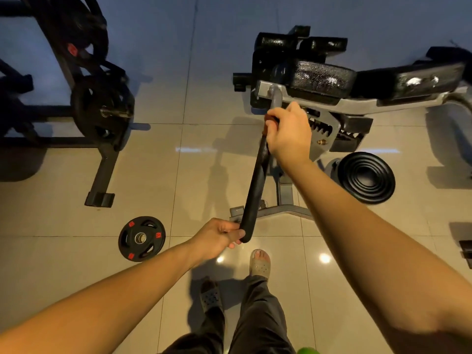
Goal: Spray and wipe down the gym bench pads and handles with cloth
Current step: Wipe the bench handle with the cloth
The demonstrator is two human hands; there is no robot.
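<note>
The gym bench stands on the tiled floor, its black seat pad (321,77) and back pad (408,80) speckled with white spray spots. A long black handle (255,180) runs from the bench's grey frame (293,98) toward me. My left hand (217,236) grips the handle's near end. My right hand (288,131) is wrapped round the handle's upper part with a reddish-brown cloth (267,127) under the fingers; most of the cloth is hidden. A green object (306,350) peeks in at the bottom edge, too cut off to identify.
A black weight plate with red marks (141,238) lies on the floor to the left. A black ribbed disc (366,177) sits right of the bench base. A dark rack loaded with plates (99,108) stands at the left. My sandalled feet (259,263) are just below the handle.
</note>
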